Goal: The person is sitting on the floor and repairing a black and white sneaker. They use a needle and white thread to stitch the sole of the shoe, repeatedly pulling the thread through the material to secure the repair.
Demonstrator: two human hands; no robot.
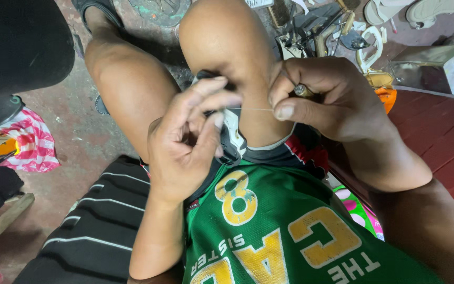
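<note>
My left hand (187,139) is raised in front of my knees, its fingers pinched on a dark shoe piece (232,139) that rests between my legs. A thin pale thread (248,109) runs taut from that piece to my right hand (321,100). The right hand's fingers are closed around a small awl-like tool with a metal collar (303,90), thumb and forefinger pinching the thread. Most of the dark piece is hidden behind my left hand.
I sit low with bare knees up, in a green jersey. Tools and pale shoe soles (374,44) lie on the floor ahead, beside a shiny metal box (437,66). A pink striped cloth (30,144) lies at left, a wooden stick (1,223) lower left.
</note>
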